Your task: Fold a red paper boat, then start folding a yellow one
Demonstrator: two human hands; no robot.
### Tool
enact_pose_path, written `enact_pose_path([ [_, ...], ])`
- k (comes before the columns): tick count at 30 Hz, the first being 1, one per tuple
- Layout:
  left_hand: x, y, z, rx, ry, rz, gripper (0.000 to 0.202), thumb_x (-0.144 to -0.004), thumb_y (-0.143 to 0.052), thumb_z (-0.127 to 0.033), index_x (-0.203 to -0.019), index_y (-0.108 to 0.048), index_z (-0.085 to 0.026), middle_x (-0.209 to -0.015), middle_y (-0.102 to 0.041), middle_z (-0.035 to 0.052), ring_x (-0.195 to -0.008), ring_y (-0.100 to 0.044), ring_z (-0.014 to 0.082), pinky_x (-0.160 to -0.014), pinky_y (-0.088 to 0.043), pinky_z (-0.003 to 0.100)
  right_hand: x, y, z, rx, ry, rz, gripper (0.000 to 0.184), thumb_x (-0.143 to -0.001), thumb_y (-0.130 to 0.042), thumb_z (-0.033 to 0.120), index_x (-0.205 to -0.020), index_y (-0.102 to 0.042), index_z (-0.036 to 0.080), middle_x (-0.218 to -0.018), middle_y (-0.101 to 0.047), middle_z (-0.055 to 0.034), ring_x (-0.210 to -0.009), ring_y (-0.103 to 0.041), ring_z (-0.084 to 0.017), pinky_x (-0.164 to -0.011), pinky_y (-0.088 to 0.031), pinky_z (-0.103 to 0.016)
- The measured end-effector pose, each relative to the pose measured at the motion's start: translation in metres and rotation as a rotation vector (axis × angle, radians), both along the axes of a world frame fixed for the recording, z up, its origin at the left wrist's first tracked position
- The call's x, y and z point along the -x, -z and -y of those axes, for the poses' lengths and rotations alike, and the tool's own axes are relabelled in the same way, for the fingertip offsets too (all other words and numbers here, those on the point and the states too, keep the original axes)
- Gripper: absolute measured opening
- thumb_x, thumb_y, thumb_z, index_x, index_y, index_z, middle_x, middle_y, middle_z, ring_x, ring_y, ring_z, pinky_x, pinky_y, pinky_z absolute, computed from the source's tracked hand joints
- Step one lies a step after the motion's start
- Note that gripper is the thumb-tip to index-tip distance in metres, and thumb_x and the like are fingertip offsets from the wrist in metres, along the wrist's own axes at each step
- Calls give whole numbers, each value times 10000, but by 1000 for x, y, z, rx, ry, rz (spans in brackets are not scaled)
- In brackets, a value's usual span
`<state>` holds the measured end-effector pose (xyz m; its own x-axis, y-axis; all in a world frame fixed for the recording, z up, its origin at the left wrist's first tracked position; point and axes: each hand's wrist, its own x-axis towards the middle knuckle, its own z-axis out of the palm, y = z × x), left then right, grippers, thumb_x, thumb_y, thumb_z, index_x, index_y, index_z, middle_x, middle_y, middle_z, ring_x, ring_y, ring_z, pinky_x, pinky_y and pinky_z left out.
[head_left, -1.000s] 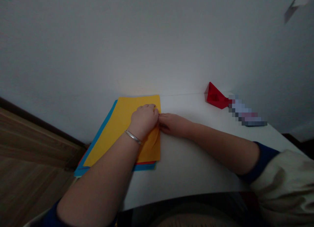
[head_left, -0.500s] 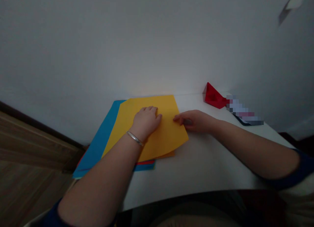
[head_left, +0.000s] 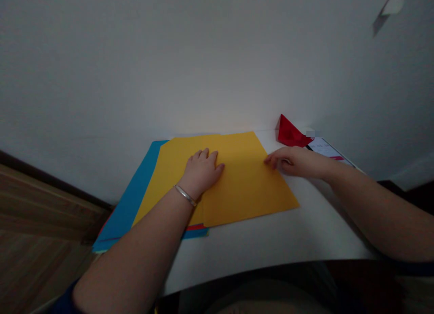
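Note:
My left hand (head_left: 200,171) lies with fingers spread on a yellow sheet of paper (head_left: 159,187), a bracelet at its wrist. To the right of that hand, a darker yellow sheet of paper (head_left: 247,187) extends over the white tabletop; its left side meets the first sheet under and beside my hand. At its right edge, my right hand (head_left: 290,162) pinches the darker sheet between thumb and fingers. Beneath the yellow paper on the left, blue paper (head_left: 135,187) sticks out, with a strip of red paper (head_left: 195,226) showing near the front.
Behind my right hand stands a folded red paper shape (head_left: 291,134). A phone or tablet with a lit screen (head_left: 327,149) lies beside it, partly hidden by my arm. The white table (head_left: 257,246) backs onto a wall, and wooden furniture (head_left: 44,232) is at the left.
My right hand has moved right with the edge of the darker yellow sheet, and much more of that sheet now shows. My left hand has stayed pressed on the paper.

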<state>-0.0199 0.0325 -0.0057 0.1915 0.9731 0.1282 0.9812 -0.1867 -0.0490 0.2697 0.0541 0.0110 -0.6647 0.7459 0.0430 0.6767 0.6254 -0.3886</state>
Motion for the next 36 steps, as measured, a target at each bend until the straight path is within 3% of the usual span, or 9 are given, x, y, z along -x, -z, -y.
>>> enact_pose_path([
  [2, -2, 1, 0, 9, 3, -2, 542, -952, -370, -457, -1393, -447, -152, -1451, -433, 192, -1333, -416, 311, -1059, -357, 431, 13, 8, 1, -112, 96, -90, 344, -844, -447, 155, -1071, -696, 222, -1276, -643, -72, -1154, -606, -220, -975, -489, -385],
  [6, -4, 2, 1, 39, -28, -1, 637, -974, -299, -502, -1489, -288, -125, -1512, -323, 241, -1392, -333, 338, -1082, -314, 469, 35, 25, 4, -176, -59, 6, 534, -859, -563, 338, -1368, -521, 185, -1493, -426, -115, -1363, -406, -271, -1123, -333, -466],
  [13, 5, 0, 4, 58, -119, 2, 659, -977, -243, -503, -1481, -286, -80, -1478, -398, 209, -1352, -376, 336, -1056, -357, 490, 24, 19, 3, -249, 29, 128, 342, -895, -508, 386, -1126, -668, 192, -1308, -615, -114, -1177, -579, -284, -956, -487, -441],
  [19, 18, -10, 8, 178, -127, -73, 582, -969, -277, -467, -1480, -309, -192, -1553, -302, 136, -1403, -293, 335, -1031, -373, 574, 23, 11, 6, -285, 127, 185, 253, -844, -587, 405, -984, -681, 215, -1074, -693, -102, -1011, -631, -270, -847, -508, -395],
  [23, 24, -16, 5, 287, -138, -74, 562, -973, -264, -419, -1501, -276, -225, -1586, -225, 123, -1431, -241, 355, -1025, -353, 629, 23, 12, 8, -326, 128, 178, 343, -850, -580, 403, -1120, -673, 212, -1159, -658, -118, -1052, -614, -284, -885, -501, -419],
  [26, 18, -15, 3, 190, -112, -85, 549, -978, -257, -388, -1490, -312, -197, -1581, -238, 120, -1421, -259, 372, -1069, -287, 634, 23, 18, 7, -330, 61, 143, 440, -866, -561, 419, -1248, -625, 209, -1340, -570, -131, -1198, -546, -297, -987, -459, -440],
  [29, 5, -10, 5, 101, 50, -71, 553, -985, -272, -408, -1488, -310, -182, -1570, -282, 90, -1438, -230, 337, -1131, -229, 560, 23, 26, 5, -314, 0, 125, 502, -879, -541, 440, -1310, -588, 186, -1395, -532, -143, -1270, -492, -308, -1061, -398, -466],
  [32, -6, -4, 9, 142, 113, -20, 557, -983, -306, -430, -1495, -280, -212, -1558, -317, 77, -1421, -288, 295, -1112, -297, 485, 23, 30, 3, -306, -13, 91, 513, -877, -545, 442, -1321, -582, 188, -1397, -532, -146, -1280, -486, -303, -1075, -382, -472],
  [36, -12, -1, 13, 60, 95, -29, 531, -963, -371, -454, -1439, -384, -219, -1513, -394, 92, -1373, -348, 313, -1071, -334, 490, 22, 31, 3, -310, -20, 83, 520, -870, -555, 446, -1329, -576, 203, -1406, -526, -144, -1293, -475, -307, -1080, -374, -487],
])
